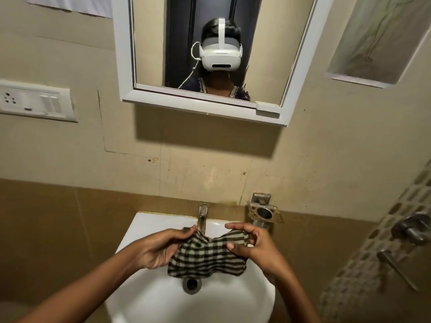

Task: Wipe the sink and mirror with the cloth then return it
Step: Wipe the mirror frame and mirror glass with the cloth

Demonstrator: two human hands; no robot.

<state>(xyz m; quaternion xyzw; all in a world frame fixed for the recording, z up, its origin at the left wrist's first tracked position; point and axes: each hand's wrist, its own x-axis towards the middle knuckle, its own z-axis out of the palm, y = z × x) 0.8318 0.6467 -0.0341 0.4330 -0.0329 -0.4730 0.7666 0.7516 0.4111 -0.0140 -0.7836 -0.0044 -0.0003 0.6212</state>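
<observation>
A dark-and-pale checked cloth hangs stretched over the white sink, just above the drain. My left hand pinches its upper left corner and my right hand grips its upper right edge. The metal tap stands behind the cloth, between my hands. A white-framed mirror hangs on the wall above and reflects a person who wears a white headset.
A metal holder ring is fixed to the wall right of the tap. A white socket-and-switch plate sits on the left wall. Shower fittings and a wall niche are on the right.
</observation>
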